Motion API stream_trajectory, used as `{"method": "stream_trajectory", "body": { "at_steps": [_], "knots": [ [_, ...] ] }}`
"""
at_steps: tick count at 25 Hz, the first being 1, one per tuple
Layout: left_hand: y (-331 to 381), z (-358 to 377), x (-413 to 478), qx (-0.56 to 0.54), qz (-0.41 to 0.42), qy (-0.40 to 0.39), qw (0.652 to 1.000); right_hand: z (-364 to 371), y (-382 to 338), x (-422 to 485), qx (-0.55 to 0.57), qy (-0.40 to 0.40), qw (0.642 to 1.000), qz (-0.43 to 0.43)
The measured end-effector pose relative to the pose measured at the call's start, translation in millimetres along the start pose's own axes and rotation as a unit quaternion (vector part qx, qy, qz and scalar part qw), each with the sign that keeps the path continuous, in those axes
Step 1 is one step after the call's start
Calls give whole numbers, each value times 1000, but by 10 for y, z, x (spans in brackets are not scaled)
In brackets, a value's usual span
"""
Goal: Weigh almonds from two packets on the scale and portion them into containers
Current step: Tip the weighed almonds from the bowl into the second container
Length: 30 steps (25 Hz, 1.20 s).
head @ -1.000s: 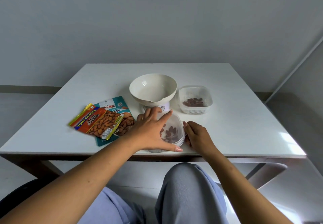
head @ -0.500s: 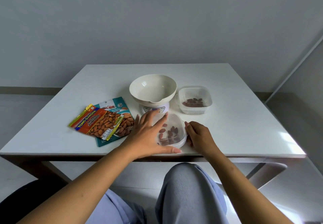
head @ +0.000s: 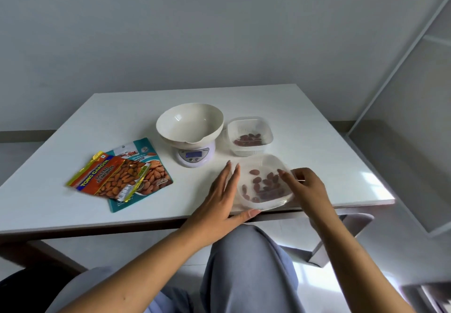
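Observation:
A clear lidded container with several almonds inside sits at the table's near edge. My left hand cups its left side, fingers straight along the wall and thumb along the front rim. My right hand grips its right rim with curled fingers. Behind it stands a second clear container holding a few almonds, with no lid on. The white scale carries an empty cream bowl. An orange almond packet lies flat on a teal packet to the left.
The white table ends in a front edge right under the near container. My knees in grey trousers are below that edge. A plain wall stands behind the table, and a white frame runs along the right.
My left hand has slid off the top of the near container to its left side. The container has shifted to the right, from in front of the scale to in front of the far container.

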<state>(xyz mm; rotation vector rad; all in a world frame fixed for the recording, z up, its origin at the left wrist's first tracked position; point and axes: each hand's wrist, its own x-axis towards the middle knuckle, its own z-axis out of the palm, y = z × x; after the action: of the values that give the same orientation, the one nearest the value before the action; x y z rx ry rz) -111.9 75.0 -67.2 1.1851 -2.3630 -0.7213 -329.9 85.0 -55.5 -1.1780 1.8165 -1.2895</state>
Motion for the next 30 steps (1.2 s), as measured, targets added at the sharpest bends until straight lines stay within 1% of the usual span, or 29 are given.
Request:
{"method": "stream_trajectory", "body": {
  "at_steps": [2, 4, 7, 10, 13, 20, 30],
  "knots": [
    [60, 54, 171, 57, 41, 14, 997, -243, 61, 42, -10, 46, 999, 2],
    [60, 73, 405, 116, 60, 55, 990, -428, 123, 129, -21, 92, 996, 7],
    [7, 53, 733, 187, 40, 104, 976, -609, 237, 382, -24, 146, 989, 28],
    [-144, 108, 911, 237, 29, 135, 962, -689, 273, 650, -22, 172, 984, 37],
    [-263, 175, 977, 230, 17, 146, 962, -724, 206, 896, -25, 174, 984, 35],
    [-288, 169, 1000, 169, 33, 168, 970, -606, 190, 1378, -21, 164, 985, 55],
    [-318, 190, 997, 174, 38, 174, 968, -596, 183, 1459, -49, 133, 987, 77]
  ]
}}
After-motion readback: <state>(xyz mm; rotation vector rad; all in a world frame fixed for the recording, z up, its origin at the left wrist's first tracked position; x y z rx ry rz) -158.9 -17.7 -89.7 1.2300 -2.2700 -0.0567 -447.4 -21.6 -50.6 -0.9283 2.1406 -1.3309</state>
